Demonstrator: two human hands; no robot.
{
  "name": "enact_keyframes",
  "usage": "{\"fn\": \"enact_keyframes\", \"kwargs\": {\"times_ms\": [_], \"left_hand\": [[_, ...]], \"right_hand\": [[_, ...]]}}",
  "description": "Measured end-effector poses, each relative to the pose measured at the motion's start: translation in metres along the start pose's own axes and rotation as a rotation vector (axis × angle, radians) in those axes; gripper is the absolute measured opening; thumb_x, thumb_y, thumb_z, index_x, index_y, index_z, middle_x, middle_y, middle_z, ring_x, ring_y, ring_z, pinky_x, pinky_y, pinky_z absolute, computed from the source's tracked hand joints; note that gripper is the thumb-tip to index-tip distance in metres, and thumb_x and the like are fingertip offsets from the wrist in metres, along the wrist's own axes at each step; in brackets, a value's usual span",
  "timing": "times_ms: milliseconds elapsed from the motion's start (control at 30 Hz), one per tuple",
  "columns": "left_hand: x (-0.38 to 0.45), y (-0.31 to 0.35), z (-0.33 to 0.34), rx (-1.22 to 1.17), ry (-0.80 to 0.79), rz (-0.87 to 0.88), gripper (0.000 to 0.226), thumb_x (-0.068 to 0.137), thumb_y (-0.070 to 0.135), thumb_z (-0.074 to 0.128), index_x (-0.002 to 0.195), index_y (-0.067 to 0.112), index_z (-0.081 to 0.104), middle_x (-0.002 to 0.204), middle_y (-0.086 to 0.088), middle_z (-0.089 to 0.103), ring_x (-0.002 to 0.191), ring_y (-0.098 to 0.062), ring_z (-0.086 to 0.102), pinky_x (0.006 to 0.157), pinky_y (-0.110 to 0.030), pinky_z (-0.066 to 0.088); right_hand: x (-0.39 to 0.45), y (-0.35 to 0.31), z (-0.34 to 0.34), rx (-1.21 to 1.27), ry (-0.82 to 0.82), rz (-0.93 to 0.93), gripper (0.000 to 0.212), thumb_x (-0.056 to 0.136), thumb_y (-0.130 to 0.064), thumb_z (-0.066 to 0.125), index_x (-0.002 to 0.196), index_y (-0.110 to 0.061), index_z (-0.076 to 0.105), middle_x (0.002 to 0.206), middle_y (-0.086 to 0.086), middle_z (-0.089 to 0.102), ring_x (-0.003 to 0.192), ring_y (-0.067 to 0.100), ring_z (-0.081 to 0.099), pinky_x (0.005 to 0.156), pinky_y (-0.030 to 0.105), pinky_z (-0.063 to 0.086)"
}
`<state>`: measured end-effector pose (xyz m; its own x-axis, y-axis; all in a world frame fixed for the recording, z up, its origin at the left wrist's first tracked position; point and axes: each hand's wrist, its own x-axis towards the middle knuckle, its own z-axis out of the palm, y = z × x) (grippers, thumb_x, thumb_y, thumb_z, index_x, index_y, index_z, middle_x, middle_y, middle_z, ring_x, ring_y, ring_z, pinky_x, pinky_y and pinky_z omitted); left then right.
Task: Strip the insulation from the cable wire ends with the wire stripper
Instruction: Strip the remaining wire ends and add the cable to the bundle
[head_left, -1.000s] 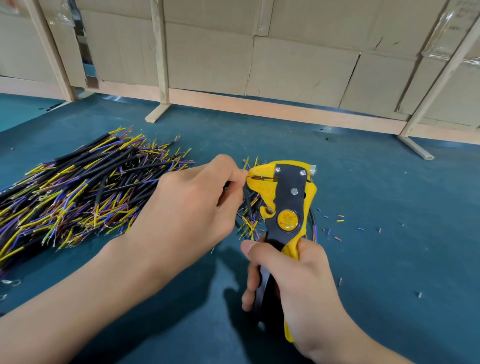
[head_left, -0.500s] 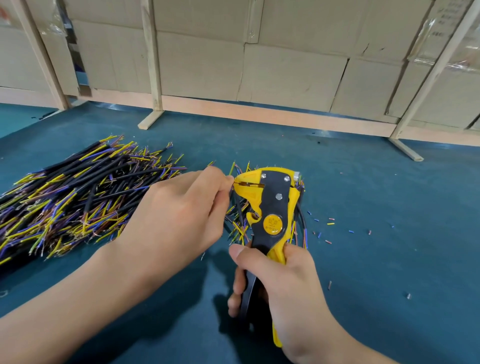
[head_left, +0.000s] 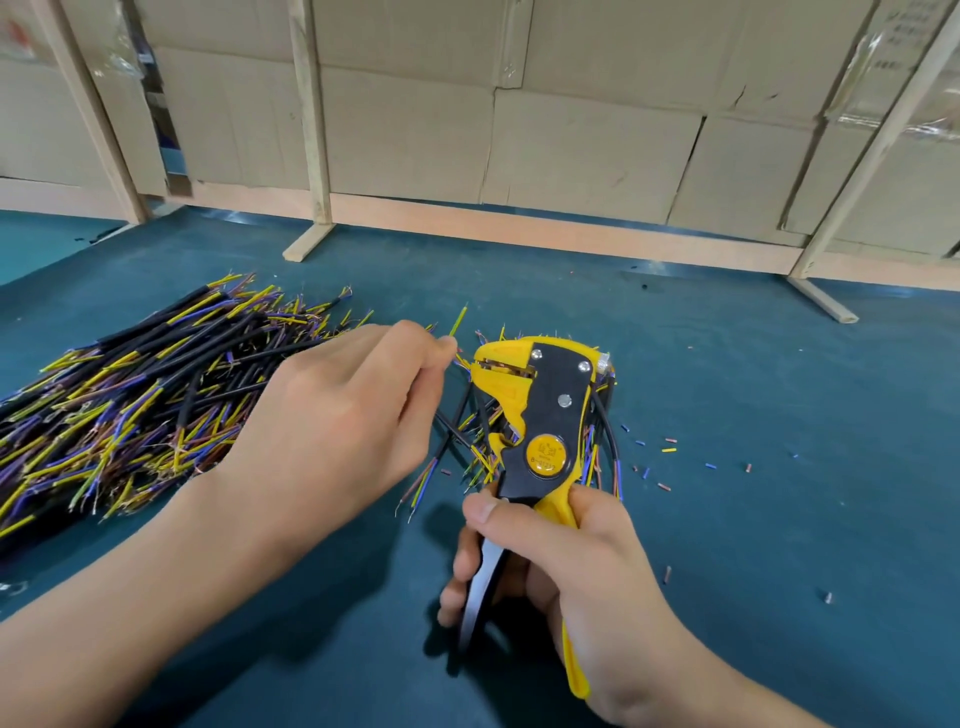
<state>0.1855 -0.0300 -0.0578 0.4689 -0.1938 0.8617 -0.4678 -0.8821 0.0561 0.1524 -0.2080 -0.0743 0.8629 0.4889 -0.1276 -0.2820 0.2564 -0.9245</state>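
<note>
My right hand (head_left: 566, 577) grips the handles of a yellow and black wire stripper (head_left: 545, 415), held upright with its jaws pointing left. My left hand (head_left: 343, 410) pinches a black cable between thumb and fingertips just left of the jaws. One thin yellow-green wire end (head_left: 460, 319) sticks up above the fingertips, a little apart from the jaws. The cable's other end (head_left: 423, 480) hangs out below my left hand with brown, blue and yellow wires fanned out. A small heap of cables (head_left: 597, 447) lies behind the stripper.
A large pile of black cables with yellow, purple and brown wire ends (head_left: 130, 395) lies on the teal table (head_left: 779, 519) at the left. Small bits of cut insulation (head_left: 670, 447) are scattered to the right. Wooden frame legs (head_left: 306, 239) and cardboard boxes (head_left: 571, 145) stand along the back.
My left hand has pulled the wire end back out of the stripper jaws, slightly left and up. The stripper stays upright in my right hand.
</note>
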Motion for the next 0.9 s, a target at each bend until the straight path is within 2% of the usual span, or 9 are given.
{"fn": "enact_keyframes", "kwargs": {"times_ms": [100,200,333,400,467,567,767,833,900], "left_hand": [[0.006,-0.030,-0.015,0.142,-0.015,-0.232,0.016,0.096,0.015,0.056,0.091,0.007,0.069,0.075,-0.016,0.070,0.066,-0.037,0.068,0.060,-0.048,0.056],[0.012,-0.058,-0.038,0.043,0.162,-0.588,0.017,0.097,0.035,0.056,0.106,0.022,0.063,0.086,-0.001,0.071,0.081,-0.028,0.066,0.080,-0.047,0.054],[0.012,-0.023,-0.022,0.017,0.082,-0.155,0.011,0.099,0.020,0.062,0.108,0.015,0.067,0.092,0.005,0.074,0.084,-0.012,0.063,0.079,-0.024,0.048],[0.007,-0.018,-0.012,-0.020,-0.011,-0.059,0.016,0.099,0.015,0.063,0.112,0.008,0.069,0.097,-0.004,0.075,0.087,-0.021,0.070,0.082,-0.030,0.052],[0.003,-0.022,-0.010,-0.026,-0.020,-0.026,0.018,0.099,0.014,0.063,0.112,0.005,0.071,0.098,-0.006,0.075,0.087,-0.028,0.072,0.083,-0.038,0.053],[0.000,-0.020,-0.008,-0.028,-0.022,-0.002,0.016,0.098,0.015,0.064,0.108,0.006,0.073,0.096,-0.003,0.075,0.082,-0.026,0.069,0.082,-0.033,0.050],[-0.001,-0.013,0.004,-0.119,-0.080,0.088,0.012,0.096,0.009,0.066,0.105,0.004,0.073,0.103,-0.003,0.074,0.087,-0.028,0.070,0.080,-0.043,0.054],[0.003,-0.006,0.015,-0.203,-0.149,0.083,0.012,0.095,0.004,0.068,0.105,0.001,0.073,0.114,-0.007,0.072,0.101,-0.028,0.069,0.088,-0.045,0.054],[0.008,0.004,0.027,-0.266,-0.240,-0.023,0.017,0.091,0.000,0.069,0.107,0.002,0.073,0.121,-0.010,0.067,0.112,-0.029,0.063,0.104,-0.035,0.046]], "right_hand": [[-0.001,0.001,-0.006,0.031,0.006,-0.068,0.013,0.079,-0.017,0.070,0.068,-0.012,0.067,0.064,0.019,0.058,0.058,0.036,0.061,0.063,0.048,0.057],[0.002,0.001,-0.008,0.065,0.008,-0.098,0.010,0.081,-0.016,0.069,0.075,-0.008,0.067,0.071,0.022,0.058,0.065,0.040,0.063,0.068,0.055,0.057],[0.008,0.004,-0.005,0.159,0.031,-0.106,0.012,0.080,-0.011,0.069,0.084,0.000,0.064,0.075,0.026,0.058,0.067,0.042,0.063,0.069,0.054,0.058],[0.008,0.004,-0.010,0.179,0.020,-0.105,0.014,0.079,-0.010,0.070,0.084,0.001,0.063,0.077,0.026,0.059,0.069,0.042,0.063,0.071,0.055,0.058],[0.007,0.004,-0.011,0.203,0.025,-0.098,0.018,0.077,-0.012,0.074,0.085,0.000,0.064,0.079,0.026,0.060,0.070,0.042,0.064,0.073,0.054,0.058],[0.012,0.001,-0.015,0.221,0.055,-0.136,0.027,0.074,-0.018,0.079,0.089,0.001,0.066,0.082,0.026,0.063,0.072,0.042,0.065,0.073,0.052,0.058],[0.024,-0.014,-0.031,0.111,0.209,-0.352,0.012,0.082,-0.012,0.074,0.087,-0.002,0.069,0.084,0.027,0.068,0.071,0.043,0.067,0.069,0.051,0.059],[0.025,-0.018,-0.036,0.142,0.246,-0.414,0.011,0.081,-0.007,0.072,0.089,0.000,0.066,0.082,0.027,0.068,0.069,0.043,0.067,0.067,0.049,0.059],[0.024,-0.021,-0.039,0.150,0.301,-0.470,0.013,0.082,-0.009,0.067,0.091,0.002,0.065,0.081,0.027,0.068,0.070,0.043,0.068,0.067,0.048,0.059]]}}
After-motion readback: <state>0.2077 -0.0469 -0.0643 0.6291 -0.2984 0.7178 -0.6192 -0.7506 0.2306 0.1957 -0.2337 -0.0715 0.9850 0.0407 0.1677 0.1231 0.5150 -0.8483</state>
